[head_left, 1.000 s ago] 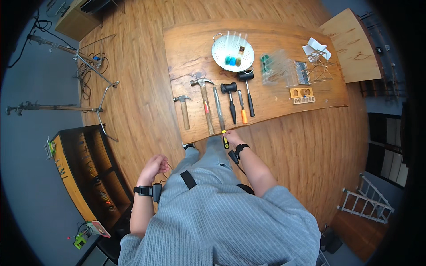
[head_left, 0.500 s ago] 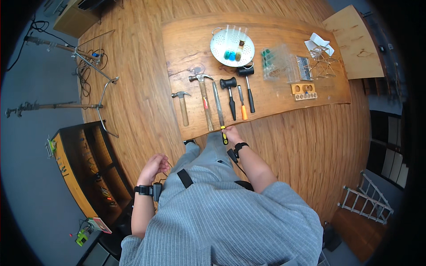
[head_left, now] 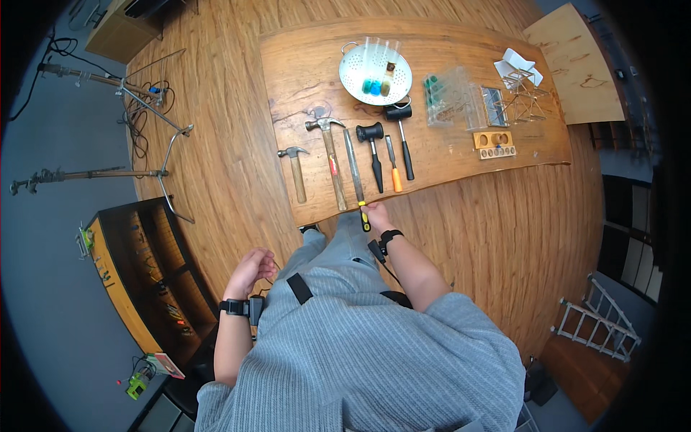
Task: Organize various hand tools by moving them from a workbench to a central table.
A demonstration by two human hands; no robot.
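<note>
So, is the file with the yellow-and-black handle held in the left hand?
No, the right hand holds the file by its handle, while the left hand is apart from it.

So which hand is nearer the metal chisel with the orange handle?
Right. In the picture, the right hand is just below the chisel, at the yellow-and-black file handle; the left hand is farther down and left.

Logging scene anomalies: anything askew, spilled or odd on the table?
No spill or damage stands out. Mildly odd: the file lies with its handle past the near edge of the table, right hand on it.
</note>
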